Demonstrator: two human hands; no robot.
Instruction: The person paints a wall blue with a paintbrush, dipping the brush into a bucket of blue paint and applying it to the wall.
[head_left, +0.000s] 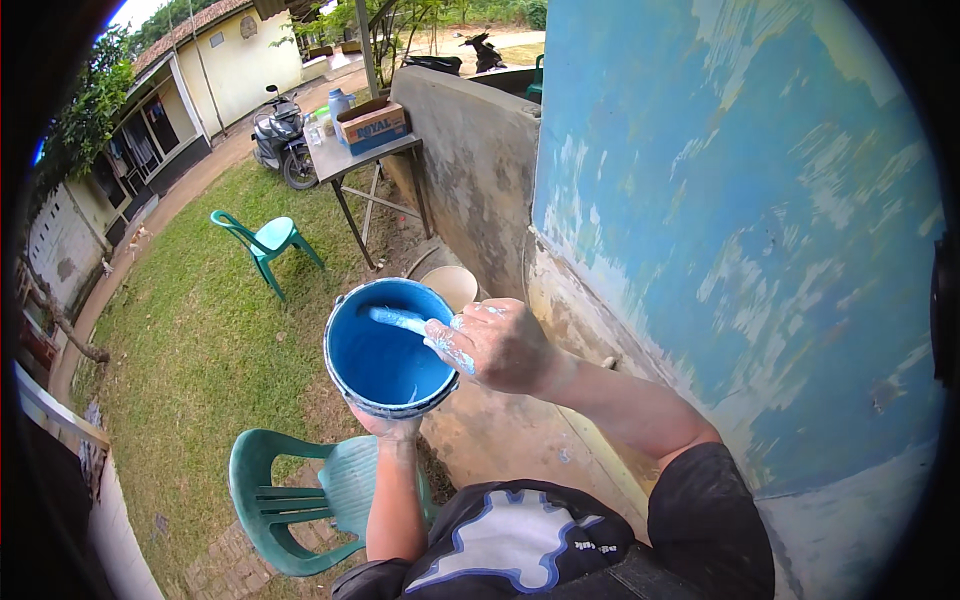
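Observation:
My left hand (388, 424) is under a paint bucket (398, 408), gripping it low down; the bucket hides most of the fingers. The bucket tilts toward me, its inside coated in blue paint. My right hand (503, 345) is closed around a paint-covered paintbrush (398, 318), which reaches over the right rim into the bucket's mouth. Light blue paint is smeared over the thumb and knuckles of that hand. To the right stands a wall (720, 230) covered in patchy blue paint, with pale streaks showing through.
A green plastic chair (262, 490) stands close by at lower left, another chair (273, 234) on the grass. Beyond the bucket sits a pale pail (452, 285) by a low concrete wall (465, 150). A table (340, 165) holds a cardboard box (372, 125); a motorbike (284, 135) is behind.

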